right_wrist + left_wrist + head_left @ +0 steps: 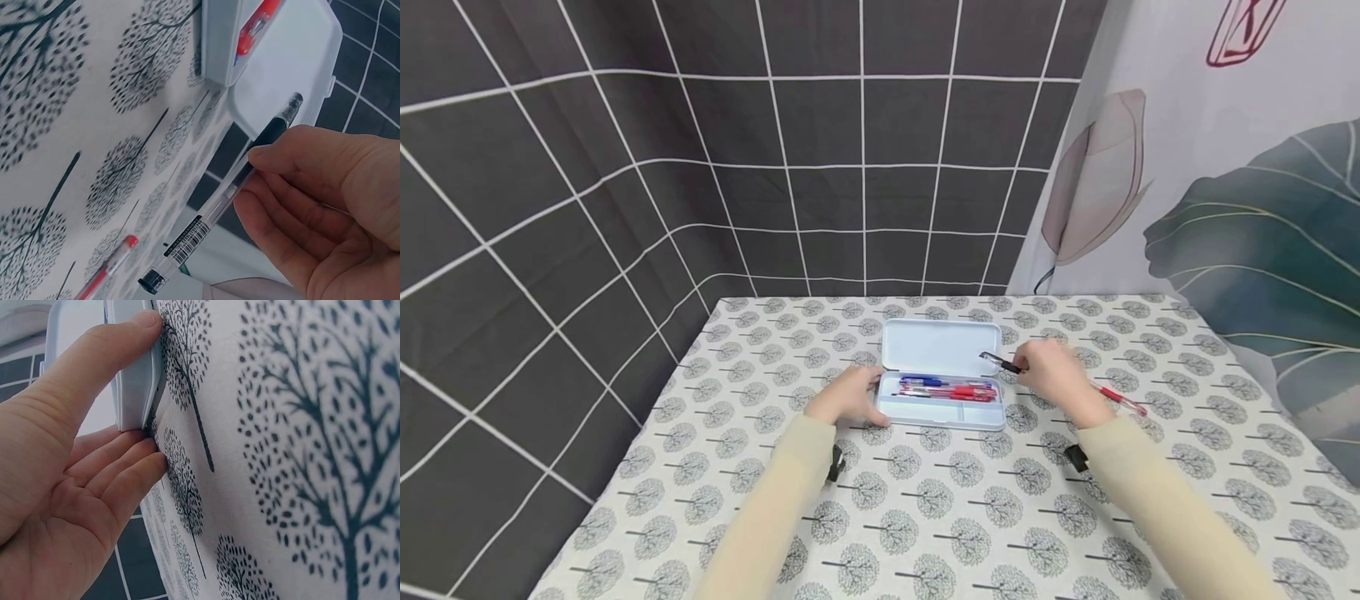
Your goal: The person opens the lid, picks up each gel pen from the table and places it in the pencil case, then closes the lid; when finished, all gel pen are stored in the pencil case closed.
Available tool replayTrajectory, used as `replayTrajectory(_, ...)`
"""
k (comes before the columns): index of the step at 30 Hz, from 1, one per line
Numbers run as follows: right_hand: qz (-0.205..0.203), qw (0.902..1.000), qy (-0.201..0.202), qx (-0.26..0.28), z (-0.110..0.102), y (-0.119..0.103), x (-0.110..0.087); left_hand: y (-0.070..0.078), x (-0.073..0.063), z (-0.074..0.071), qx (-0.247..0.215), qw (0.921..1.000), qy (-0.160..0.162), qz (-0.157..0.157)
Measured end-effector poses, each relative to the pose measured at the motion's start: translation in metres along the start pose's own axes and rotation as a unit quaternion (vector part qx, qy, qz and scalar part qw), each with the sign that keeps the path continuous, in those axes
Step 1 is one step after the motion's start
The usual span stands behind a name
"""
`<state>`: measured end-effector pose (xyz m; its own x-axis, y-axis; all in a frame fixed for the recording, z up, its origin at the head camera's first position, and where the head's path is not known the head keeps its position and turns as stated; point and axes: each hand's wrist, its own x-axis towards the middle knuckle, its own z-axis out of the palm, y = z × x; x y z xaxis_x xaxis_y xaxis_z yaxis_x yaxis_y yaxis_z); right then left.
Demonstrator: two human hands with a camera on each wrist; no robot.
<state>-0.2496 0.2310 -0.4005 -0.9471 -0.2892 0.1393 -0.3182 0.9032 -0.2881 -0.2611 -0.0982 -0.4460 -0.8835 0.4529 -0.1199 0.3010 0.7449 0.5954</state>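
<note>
A light blue pencil case (pixel 940 414) lies with its lid (pixel 942 346) raised at the back. Inside its rear compartment are several red pens (pixel 958 392) and blue pens (pixel 925 381). My left hand (pixel 850 395) grips the left end of the case, thumb at the front side and fingers behind, as the left wrist view also shows. My right hand (pixel 1051 369) pinches a black gel pen (pixel 272 132) between thumb and fingers, just right of the case. The pen's capped tip points left, overlapping the lid in the head view.
One red pen (pixel 1120 398) lies on the tree-patterned tablecloth (pixel 925 517), right of my right hand. A dark gridded curtain (pixel 895 192) hangs behind the table and to the left. At the right hangs a leaf-print cloth (pixel 1225 208).
</note>
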Motion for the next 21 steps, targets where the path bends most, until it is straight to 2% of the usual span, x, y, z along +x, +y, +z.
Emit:
replayTrajectory(7,-0.015,0.9998,0.001,0.014,0.006,-0.013,0.006,0.001,-0.001,-0.001,0.000,1.0000,-0.001,-0.006)
replayTrajectory(14,-0.003,0.9998,-0.007,0.020,0.013,-0.026,0.009,0.001,-0.003,-0.002,-0.012,0.9999,-0.004,-0.007)
replayTrajectory(21,-0.004,0.9996,-0.012,0.024,0.015,-0.033,0.010,0.000,-0.002,-0.002,-0.002,1.0000,0.000,-0.005)
